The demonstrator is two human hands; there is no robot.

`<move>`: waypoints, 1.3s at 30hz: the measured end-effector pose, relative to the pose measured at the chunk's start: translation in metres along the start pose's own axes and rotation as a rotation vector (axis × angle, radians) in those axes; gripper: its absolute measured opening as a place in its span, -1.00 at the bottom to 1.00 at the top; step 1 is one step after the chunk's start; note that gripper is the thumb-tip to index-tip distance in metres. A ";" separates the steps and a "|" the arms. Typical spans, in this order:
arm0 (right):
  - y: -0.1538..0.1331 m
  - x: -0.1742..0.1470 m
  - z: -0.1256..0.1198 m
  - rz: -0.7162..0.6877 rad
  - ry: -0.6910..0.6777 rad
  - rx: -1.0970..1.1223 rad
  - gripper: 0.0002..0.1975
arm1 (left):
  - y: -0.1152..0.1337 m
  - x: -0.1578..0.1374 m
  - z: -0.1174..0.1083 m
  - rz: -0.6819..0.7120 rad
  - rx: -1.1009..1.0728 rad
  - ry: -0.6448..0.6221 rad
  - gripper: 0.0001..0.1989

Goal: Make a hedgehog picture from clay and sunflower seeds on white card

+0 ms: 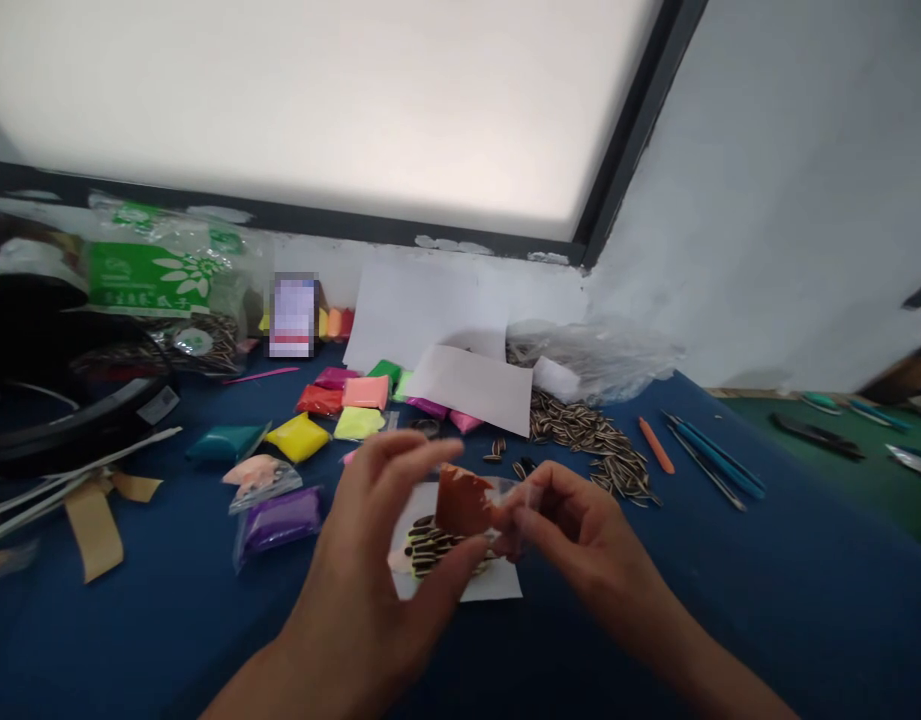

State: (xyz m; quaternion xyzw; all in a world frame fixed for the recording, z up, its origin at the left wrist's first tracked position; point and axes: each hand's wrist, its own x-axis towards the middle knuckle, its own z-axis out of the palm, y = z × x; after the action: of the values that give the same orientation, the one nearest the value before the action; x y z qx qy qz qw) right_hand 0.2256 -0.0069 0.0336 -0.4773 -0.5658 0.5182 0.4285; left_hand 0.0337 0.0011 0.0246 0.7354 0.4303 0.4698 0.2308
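Observation:
Between my hands is a small clear packet of brown modelling clay (464, 500), its right edge torn or ragged in outline. My right hand (569, 515) pinches the packet's right side between thumb and fingers. Left of it, my left hand (389, 540) is spread, thumb and fingers apart around the packet without visibly gripping it. Below, a white sheet (497, 588) lies on the table, bearing a hedgehog figure (428, 550) of pale clay with striped sunflower seeds on its back. My hands and the packet hide part of the figure.
Coloured clay packets (299, 438) lie to the left and behind. A sunflower seed pile (587, 435) sits back right, beside an orange tool (656, 446) and blue tools (719, 455). A green-labelled seed bag (167, 285) and a phone (293, 315) stand at the back.

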 end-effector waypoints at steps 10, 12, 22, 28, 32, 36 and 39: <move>0.006 -0.001 0.003 -0.018 0.032 0.022 -0.79 | -0.007 0.011 0.009 -0.734 -0.850 -0.307 -0.70; 0.007 -0.001 0.003 -0.054 0.009 0.011 -0.88 | -0.009 0.010 0.010 -0.755 -0.895 -0.288 -0.71; 0.010 0.000 0.001 -0.054 -0.070 0.020 -0.84 | -0.012 0.007 0.009 -0.726 -0.938 -0.341 -0.74; 0.010 0.000 0.003 -0.139 -0.022 -0.183 -0.91 | -0.009 0.009 0.010 -0.729 -0.890 -0.374 -0.72; 0.012 -0.001 0.004 -0.192 -0.031 -0.317 -0.84 | -0.008 0.008 0.013 -0.712 -0.872 -0.363 -0.71; 0.013 -0.002 0.003 -0.261 -0.031 -0.429 -0.85 | -0.008 0.006 0.015 -0.719 -0.854 -0.323 -0.69; 0.013 -0.003 0.004 -0.349 -0.017 -0.505 -0.87 | -0.010 0.006 0.016 -0.729 -0.839 -0.336 -0.69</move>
State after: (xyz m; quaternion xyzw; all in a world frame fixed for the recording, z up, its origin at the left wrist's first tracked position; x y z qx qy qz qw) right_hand 0.2235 -0.0106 0.0201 -0.4597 -0.7537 0.2837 0.3743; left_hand 0.0453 0.0126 0.0133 0.4498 0.3901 0.3672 0.7146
